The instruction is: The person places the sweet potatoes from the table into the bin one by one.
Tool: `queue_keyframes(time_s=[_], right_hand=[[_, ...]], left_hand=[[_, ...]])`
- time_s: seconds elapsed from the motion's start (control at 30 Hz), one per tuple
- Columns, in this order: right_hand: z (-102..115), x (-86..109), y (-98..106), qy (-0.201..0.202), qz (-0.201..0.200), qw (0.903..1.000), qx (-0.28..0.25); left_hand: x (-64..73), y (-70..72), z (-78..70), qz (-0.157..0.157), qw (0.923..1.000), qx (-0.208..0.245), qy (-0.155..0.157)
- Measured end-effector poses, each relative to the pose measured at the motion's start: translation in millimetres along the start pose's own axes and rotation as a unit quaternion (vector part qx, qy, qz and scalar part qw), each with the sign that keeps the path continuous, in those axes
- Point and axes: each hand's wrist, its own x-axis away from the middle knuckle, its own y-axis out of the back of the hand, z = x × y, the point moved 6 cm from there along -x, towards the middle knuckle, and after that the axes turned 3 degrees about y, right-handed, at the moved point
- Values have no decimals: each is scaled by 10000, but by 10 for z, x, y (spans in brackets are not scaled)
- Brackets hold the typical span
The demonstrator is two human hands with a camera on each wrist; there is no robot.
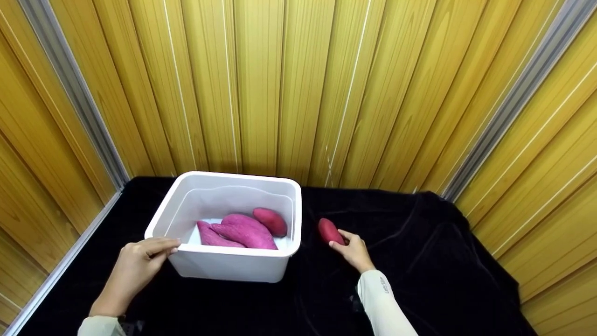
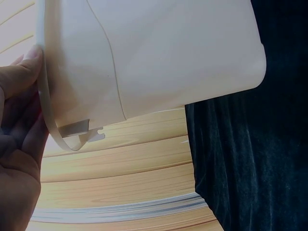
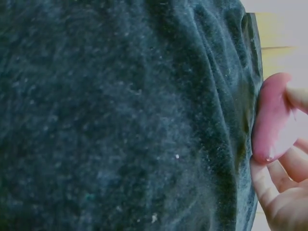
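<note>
A white plastic bin [image 1: 228, 263] stands on the black cloth, left of centre in the head view. My left hand [image 1: 142, 261] pinches its near left corner; the left wrist view shows the thumb [image 2: 32, 60] against the outside of the rim. Purple sweet potatoes [image 1: 249, 231] lie inside the bin, with a smaller red sweet potato [image 1: 271, 221] by its right wall. To the right of the bin, my right hand [image 1: 355, 251] holds another red sweet potato [image 1: 329, 229] between thumb and fingers. The right wrist view shows this sweet potato [image 3: 272, 120] at its right edge.
Black velvety cloth [image 1: 419, 261] with folds covers the surface under the bin and both arms. Yellow wood-patterned panels [image 1: 303, 93] rise behind and at both sides, with grey metal strips [image 1: 77, 88] at the corners.
</note>
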Motion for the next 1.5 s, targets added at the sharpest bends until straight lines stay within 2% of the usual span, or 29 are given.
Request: queue_keyframes(time_s=[0.33,0.53,1.17,1.5], right_hand=[[49,66,42,169,100,9997,-111],[89,99,55,104,178,9995,-247],[277,141,232,120,213,9997,61],[399,152,299,280,313,9990,149]], left_hand=[[-3,0,-2,21,10000,-64,24],[-1,0,-9,34,10000,-58,12],[2,7,-18,-7,10000,-79,32],[4,6,-19,-37,10000,21,-13]])
